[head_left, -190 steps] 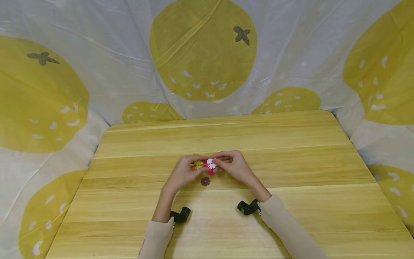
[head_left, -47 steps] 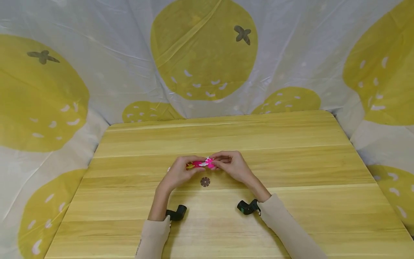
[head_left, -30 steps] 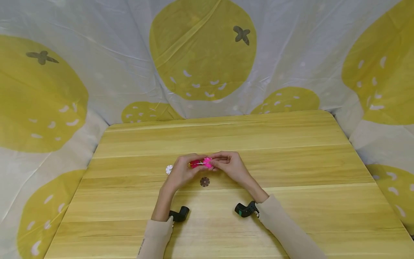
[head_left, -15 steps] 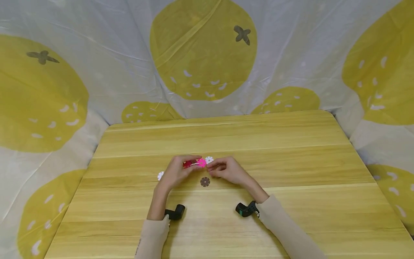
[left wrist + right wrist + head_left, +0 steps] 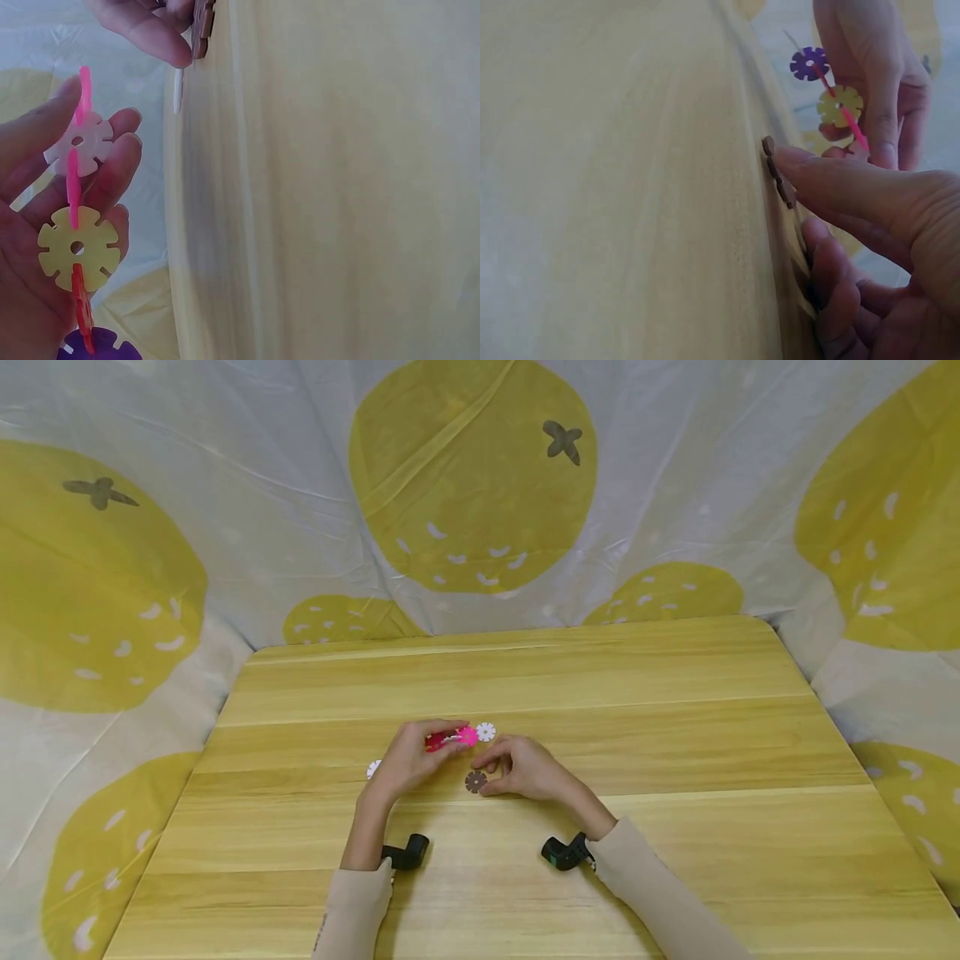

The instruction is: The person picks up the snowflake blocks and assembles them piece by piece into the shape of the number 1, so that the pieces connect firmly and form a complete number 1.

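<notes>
So the left hand (image 5: 408,756) has its thumb and curled fingers pinching a chain of notched flower discs (image 5: 96,246), with purple, red, yellow, pink and white links. Right hand (image 5: 534,768) is half curled, thumb touching the brown notched disc (image 5: 470,783) at its 9 o'clock; can't tell if it's actually gripped. That disc sits about 4 o'clock from the left hand, and a loose white disc (image 5: 491,737) lies at the brown one's 12 o'clock on the wooden table (image 5: 600,710).
</notes>
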### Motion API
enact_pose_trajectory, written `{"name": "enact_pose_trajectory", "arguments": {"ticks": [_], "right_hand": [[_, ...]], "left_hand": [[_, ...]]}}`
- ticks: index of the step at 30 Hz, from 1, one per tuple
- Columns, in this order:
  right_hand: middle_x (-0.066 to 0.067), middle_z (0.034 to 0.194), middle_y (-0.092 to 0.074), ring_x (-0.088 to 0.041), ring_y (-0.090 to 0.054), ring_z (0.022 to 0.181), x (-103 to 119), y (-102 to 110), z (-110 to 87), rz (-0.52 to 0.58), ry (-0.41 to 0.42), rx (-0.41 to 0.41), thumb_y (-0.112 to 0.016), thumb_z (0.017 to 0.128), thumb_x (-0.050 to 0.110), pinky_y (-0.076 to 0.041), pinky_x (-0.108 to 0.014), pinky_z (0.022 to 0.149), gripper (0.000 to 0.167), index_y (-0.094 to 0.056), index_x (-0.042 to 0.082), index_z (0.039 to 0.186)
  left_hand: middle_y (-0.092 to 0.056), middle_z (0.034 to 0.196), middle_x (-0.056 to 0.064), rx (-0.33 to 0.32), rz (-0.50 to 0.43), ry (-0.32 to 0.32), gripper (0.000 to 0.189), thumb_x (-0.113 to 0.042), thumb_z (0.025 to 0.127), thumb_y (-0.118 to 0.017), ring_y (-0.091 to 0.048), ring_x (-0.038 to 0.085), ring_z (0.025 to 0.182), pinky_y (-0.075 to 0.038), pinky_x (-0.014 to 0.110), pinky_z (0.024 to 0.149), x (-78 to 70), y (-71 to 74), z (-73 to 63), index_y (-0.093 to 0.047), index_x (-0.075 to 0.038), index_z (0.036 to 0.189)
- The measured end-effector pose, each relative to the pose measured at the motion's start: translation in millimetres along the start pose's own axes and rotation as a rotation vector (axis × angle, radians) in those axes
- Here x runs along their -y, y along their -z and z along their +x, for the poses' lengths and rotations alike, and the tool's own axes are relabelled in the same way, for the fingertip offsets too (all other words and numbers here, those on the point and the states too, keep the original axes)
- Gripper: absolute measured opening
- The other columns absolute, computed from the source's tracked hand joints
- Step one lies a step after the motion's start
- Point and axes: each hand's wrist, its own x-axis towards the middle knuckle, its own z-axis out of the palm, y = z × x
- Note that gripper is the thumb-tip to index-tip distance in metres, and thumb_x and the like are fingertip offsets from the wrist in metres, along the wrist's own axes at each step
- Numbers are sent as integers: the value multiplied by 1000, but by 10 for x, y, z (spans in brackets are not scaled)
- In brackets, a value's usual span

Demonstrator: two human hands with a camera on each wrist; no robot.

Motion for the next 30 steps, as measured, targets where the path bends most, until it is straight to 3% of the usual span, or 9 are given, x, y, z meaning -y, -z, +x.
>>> {"name": "enact_pose_trajectory", "arguments": {"ticks": [8, 14, 21, 26, 30], "right_hand": [[1, 93, -68, -3, -53, 69, 24, -34, 3, -95, -2, -31, -89, 82, 16, -44, -18, 61, 26, -82, 14, 107], [2, 92, -68, -4, -54, 67, 21, -30, 4, -99, -16, -41, -91, 81, 17, -44, -19, 60, 23, -80, 15, 102], [-1, 87, -69, -7, -57, 68, 16, -17, 16, 1, -45, -29, -89, 81, 10, -48, -20, 63, 23, -74, 12, 99], [-8, 89, -74, -10, -64, 74, 11, 45, 7, 138, -35, 9, -76, 94, 8, -55, -21, 67, 11, -75, 5, 104], [-16, 96, -77, -19, -71, 76, 5, 124, 3, 229, -33, -32, -67, 101, 10, -61, -28, 67, 15, -77, 3, 111]], "left_hand": [[-74, 127, 12, -2, 3, 8, 32, -16, 95, -76, -71, 26, 115, -59, 41, 93, -4, -7, 2, -75, -8, 126], [-75, 127, 12, -13, 2, 20, 32, -18, 95, -76, -70, 27, 118, -58, 45, 97, 2, -10, 3, -75, -8, 126], [-75, 126, 11, -15, 5, 3, 31, -20, 96, -76, -71, 26, 117, -59, 43, 96, 32, -23, 6, -76, -8, 125], [-75, 126, 12, -4, 5, 3, 32, -19, 96, -75, -71, 27, 118, -59, 45, 96, 26, -19, 3, -75, -8, 126], [-75, 126, 13, 0, 12, -6, 32, -17, 96, -76, -70, 28, 118, -58, 46, 99, 20, -19, 7, -75, -8, 126]]}}
